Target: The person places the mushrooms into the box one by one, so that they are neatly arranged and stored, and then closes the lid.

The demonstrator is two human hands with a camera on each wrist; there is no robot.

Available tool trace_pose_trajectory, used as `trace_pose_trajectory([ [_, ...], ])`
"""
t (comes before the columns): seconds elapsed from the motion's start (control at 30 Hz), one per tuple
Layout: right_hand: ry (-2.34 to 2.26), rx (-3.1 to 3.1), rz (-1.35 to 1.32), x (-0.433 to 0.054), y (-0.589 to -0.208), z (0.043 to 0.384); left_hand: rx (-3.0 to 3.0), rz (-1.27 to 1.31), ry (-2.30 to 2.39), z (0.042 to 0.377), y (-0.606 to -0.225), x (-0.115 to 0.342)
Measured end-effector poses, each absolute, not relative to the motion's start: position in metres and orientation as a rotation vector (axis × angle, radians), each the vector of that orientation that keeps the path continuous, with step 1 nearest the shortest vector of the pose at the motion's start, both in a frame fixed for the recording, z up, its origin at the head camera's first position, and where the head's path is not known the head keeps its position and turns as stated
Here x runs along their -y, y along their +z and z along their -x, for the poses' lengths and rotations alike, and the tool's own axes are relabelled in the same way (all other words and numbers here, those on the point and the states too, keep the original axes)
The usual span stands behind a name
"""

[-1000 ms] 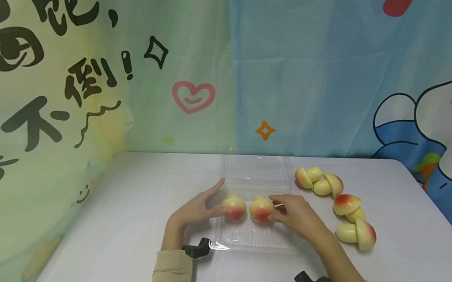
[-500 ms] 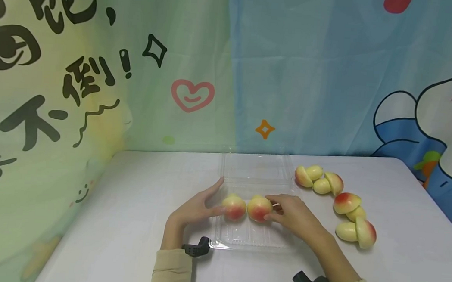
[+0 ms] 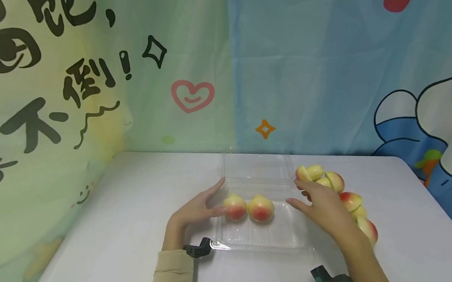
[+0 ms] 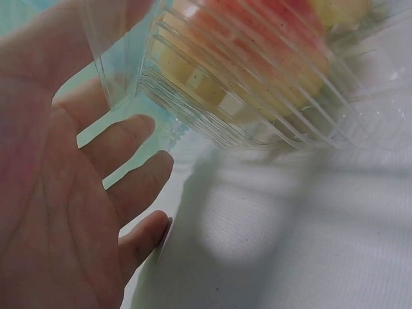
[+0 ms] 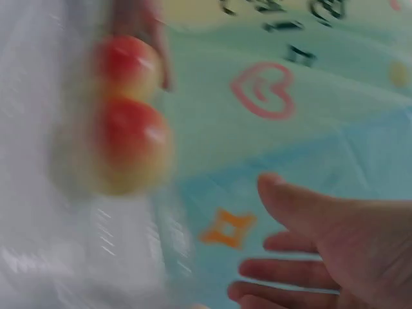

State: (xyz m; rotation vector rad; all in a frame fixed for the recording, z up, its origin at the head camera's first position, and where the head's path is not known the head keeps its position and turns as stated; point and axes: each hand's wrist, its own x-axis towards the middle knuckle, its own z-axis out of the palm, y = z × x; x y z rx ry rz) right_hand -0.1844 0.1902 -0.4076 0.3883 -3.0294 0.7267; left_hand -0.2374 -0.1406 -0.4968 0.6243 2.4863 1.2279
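Observation:
Two mushroom-shaped pieces with red-and-yellow caps, the left one (image 3: pixel 235 208) and the right one (image 3: pixel 261 209), sit side by side in a clear plastic box (image 3: pixel 256 248) whose lid is folded back. At the box's left wall rests my left hand (image 3: pixel 195 210), its thumb reaching over to the left piece. The left wrist view shows that hand's fingers (image 4: pixel 138 183) loosely spread outside the ribbed wall. My right hand (image 3: pixel 328 207) is over the box's right side, thumb and fingers apart, holding nothing. It partly hides the loose pieces behind it.
Several more mushroom-shaped pieces lie right of the box, among them a far one (image 3: pixel 335 181) and a near one (image 3: pixel 368 231). A printed cloth (image 3: pixel 311 77) hangs behind the white table (image 3: pixel 149 184).
My right hand first shifted the right piece left against the other one. It has since let go and moved right, toward the loose pieces. The left hand has stayed in place.

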Motion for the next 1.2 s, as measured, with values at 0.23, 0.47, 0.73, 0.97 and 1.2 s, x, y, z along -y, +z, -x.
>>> trace_pose_trajectory([
  [0.23, 0.802, 3.182, -0.51, -0.247, -0.394, 0.172, -2.481, -0.628, 1.231, 0.234, -0.501, 0.139],
  [0.47, 0.914, 3.416, -0.44, -0.311, -0.408, 0.169, -2.475, -0.613, 1.247, 0.232, -0.499, 0.139],
  [0.73, 0.921, 3.509, -0.405, -0.343, -0.422, 0.174, -2.482, -0.629, 1.249, 0.232, -0.499, 0.141],
  [0.97, 0.908, 3.503, -0.407, -0.346, -0.43, 0.176, -2.482, -0.632, 1.249, 0.233, -0.499, 0.14],
  [1.2, 0.995, 3.484, -0.369, -0.343, -0.433, 0.177, -2.484, -0.646, 1.244, 0.236, -0.497, 0.138],
])
